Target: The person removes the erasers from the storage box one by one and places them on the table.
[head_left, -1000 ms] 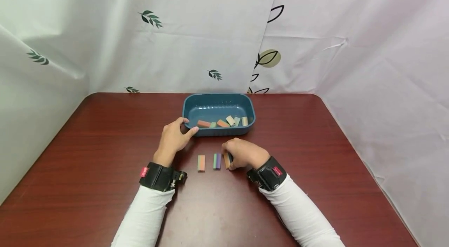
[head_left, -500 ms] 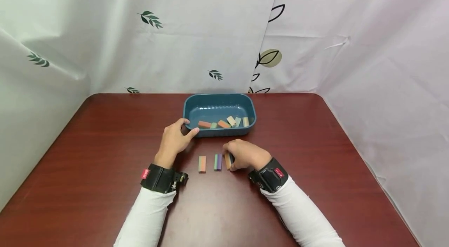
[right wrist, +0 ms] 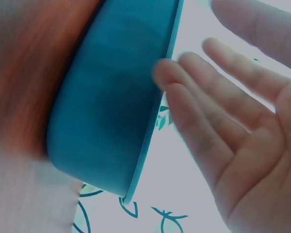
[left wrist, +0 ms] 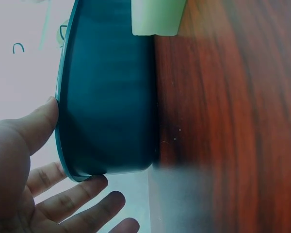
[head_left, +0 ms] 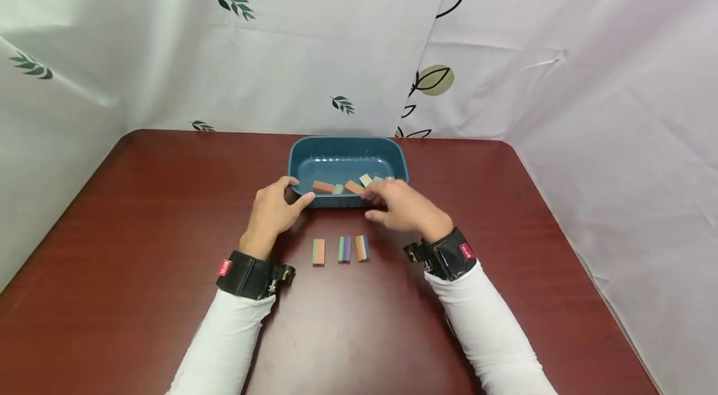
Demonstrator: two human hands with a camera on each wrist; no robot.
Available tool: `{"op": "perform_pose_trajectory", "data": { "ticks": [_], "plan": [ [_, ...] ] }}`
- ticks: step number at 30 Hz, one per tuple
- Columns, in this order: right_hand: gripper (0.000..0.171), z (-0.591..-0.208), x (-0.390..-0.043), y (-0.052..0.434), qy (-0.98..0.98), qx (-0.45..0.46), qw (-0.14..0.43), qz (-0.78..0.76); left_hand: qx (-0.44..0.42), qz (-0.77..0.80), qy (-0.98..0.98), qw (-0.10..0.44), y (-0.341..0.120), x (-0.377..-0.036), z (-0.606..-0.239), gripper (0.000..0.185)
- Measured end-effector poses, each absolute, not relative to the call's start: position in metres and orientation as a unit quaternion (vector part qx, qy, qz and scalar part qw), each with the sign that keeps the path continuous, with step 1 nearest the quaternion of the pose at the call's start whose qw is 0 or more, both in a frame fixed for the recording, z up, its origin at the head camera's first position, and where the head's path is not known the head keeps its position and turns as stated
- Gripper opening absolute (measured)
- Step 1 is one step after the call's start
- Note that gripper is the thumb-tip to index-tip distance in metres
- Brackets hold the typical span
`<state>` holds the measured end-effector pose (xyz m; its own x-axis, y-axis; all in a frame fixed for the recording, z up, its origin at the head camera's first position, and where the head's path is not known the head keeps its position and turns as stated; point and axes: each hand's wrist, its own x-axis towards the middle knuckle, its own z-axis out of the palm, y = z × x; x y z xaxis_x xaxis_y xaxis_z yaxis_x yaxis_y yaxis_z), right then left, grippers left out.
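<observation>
A teal tray point(head_left: 346, 147) stands mid-table with several small coloured blocks point(head_left: 323, 187) along its near wall. My left hand point(head_left: 275, 208) holds the tray's front left corner between thumb and fingers; the left wrist view shows the thumb point(left wrist: 36, 124) on the rim of the tray point(left wrist: 106, 97). My right hand point(head_left: 392, 199) hovers over the front right rim, fingers straight and spread, holding nothing. The right wrist view shows this right hand point(right wrist: 223, 121) beside the tray point(right wrist: 111, 97). Three two-coloured blocks lie in a row nearer me: orange-green point(head_left: 318, 252), green-purple point(head_left: 344, 248), orange-blue point(head_left: 361, 247).
The dark red table point(head_left: 140, 227) is walled by white leaf-print curtains point(head_left: 280, 40) at the back and both sides. Both my forearms wear white sleeves and black wrist straps point(head_left: 247, 275).
My right hand has let go of the orange-blue block, leaving it third in the row, and has moved forward to the tray's front rim. The left hand stays on the tray corner.
</observation>
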<state>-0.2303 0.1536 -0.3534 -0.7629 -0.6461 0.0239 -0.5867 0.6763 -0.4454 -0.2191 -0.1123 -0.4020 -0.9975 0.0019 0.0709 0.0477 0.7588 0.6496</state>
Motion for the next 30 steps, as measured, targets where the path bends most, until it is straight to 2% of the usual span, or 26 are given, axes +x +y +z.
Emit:
{"op": "perform_pose_trajectory", "data": {
  "ticks": [4,7,20,26,30],
  "plan": [
    [0.030,-0.344,-0.255,0.156,0.921,-0.330,0.026,-0.205,-0.018,-0.346,-0.937,0.036,-0.111,-0.224,-0.399,0.053],
    [0.030,-0.338,-0.274,0.156,0.926,-0.328,0.035,-0.184,-0.012,-0.343,-0.939,0.033,-0.111,-0.225,-0.399,0.054],
    [0.055,-0.327,-0.329,0.141,0.934,-0.284,0.217,-0.016,-0.013,-0.341,-0.940,0.029,-0.113,-0.223,-0.403,0.054],
    [0.060,-0.320,-0.338,0.132,0.926,-0.261,0.273,0.022,-0.011,-0.345,-0.938,0.028,-0.112,-0.217,-0.403,0.054],
    [0.062,-0.315,-0.344,0.125,0.924,-0.245,0.291,0.038,-0.014,-0.346,-0.938,0.027,-0.112,-0.216,-0.400,0.055]
  ]
}}
